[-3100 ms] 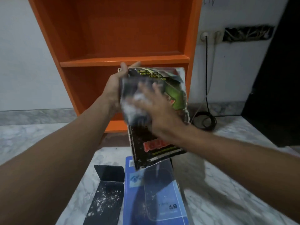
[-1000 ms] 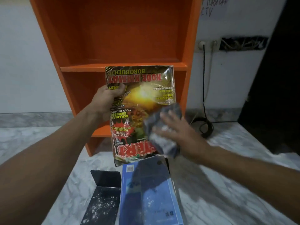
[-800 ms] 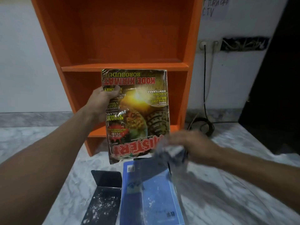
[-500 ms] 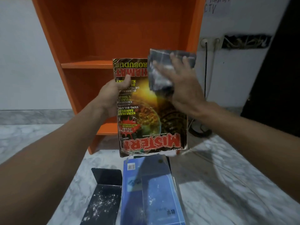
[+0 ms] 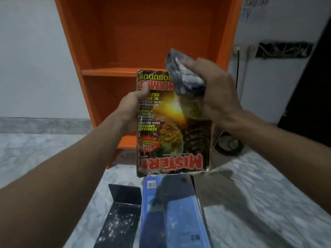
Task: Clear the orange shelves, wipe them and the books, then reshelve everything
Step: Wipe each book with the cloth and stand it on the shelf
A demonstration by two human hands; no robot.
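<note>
A worn magazine (image 5: 172, 126) with a dark cover and red title hangs upside down in front of the orange shelves (image 5: 111, 71). My left hand (image 5: 133, 106) grips its left edge, thumb on the cover. My right hand (image 5: 215, 93) presses a crumpled grey cloth (image 5: 182, 76) against the magazine's upper right corner. The shelf compartments behind stand bare.
A blue book (image 5: 172, 212) lies on the marble floor just below the magazine, with a dusty black metal bookend (image 5: 121, 212) to its left. A coiled black cable (image 5: 229, 144) lies by the wall at the right, below a socket (image 5: 238, 51).
The cloth swept down off the magazine's lower right, then jumped up to its top right corner, where it now rests. The magazine shifted slightly right and stays upside down.
</note>
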